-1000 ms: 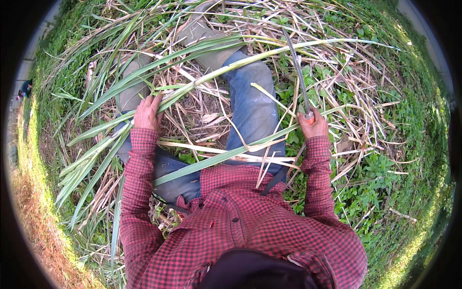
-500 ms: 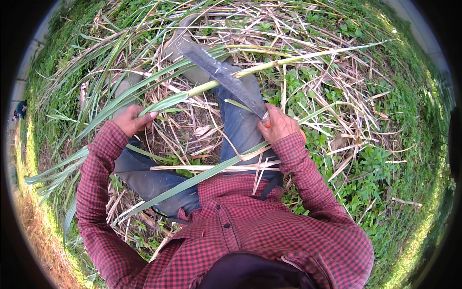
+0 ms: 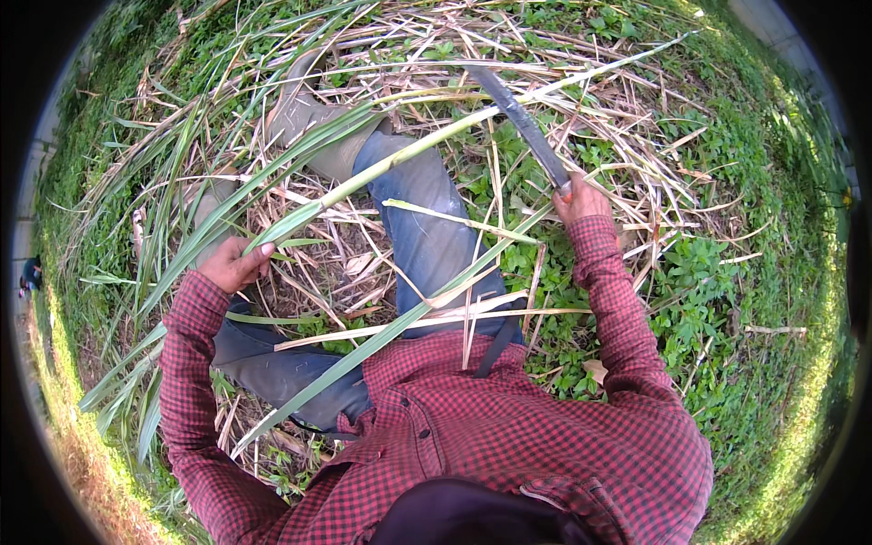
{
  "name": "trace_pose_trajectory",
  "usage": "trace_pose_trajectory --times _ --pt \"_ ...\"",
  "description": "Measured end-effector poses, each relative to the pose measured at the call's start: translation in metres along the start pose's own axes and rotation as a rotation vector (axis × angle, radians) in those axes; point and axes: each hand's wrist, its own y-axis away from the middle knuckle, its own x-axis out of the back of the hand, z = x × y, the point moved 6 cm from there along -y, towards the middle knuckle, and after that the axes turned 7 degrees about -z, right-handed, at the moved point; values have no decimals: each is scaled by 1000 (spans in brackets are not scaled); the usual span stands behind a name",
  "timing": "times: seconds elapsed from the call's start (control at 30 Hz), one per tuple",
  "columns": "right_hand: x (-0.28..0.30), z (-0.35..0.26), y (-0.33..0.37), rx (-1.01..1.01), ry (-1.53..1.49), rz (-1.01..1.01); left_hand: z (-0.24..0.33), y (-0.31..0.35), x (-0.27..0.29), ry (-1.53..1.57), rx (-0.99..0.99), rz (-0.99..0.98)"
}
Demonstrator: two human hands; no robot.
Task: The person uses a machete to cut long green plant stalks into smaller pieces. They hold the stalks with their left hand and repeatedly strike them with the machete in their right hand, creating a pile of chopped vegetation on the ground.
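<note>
A long, green, leafy stalk is gripped by the left hand, a dark-bladed metal machete by the right hand.

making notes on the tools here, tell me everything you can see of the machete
The machete has a long, dark grey blade that looks like metal, with paler marks on its face. A little orange shows at the handle; the rest is hidden in the right hand, which grips it. The blade slants forward and to the person's left, its tip past the pale green stalk. It crosses the stalk in this view; whether the two touch cannot be told.
</note>
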Motion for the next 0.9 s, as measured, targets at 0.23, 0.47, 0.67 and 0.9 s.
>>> trace_pose_trajectory --times 0.23,0.47,0.67,0.9 --pt "-5 99 -18 -247 -111 145 -25 -12 -18 -279 -144 345" --pt "-48 -31 64 -47 -966 -194 -14 13 -19 -779 -162 797" --pt "-40 -135 101 142 -1332 -640 -31 13 -4 -769 -31 577" --pt "-40 -136 103 379 -631 -394 -28 22 -16 -976 -118 855"
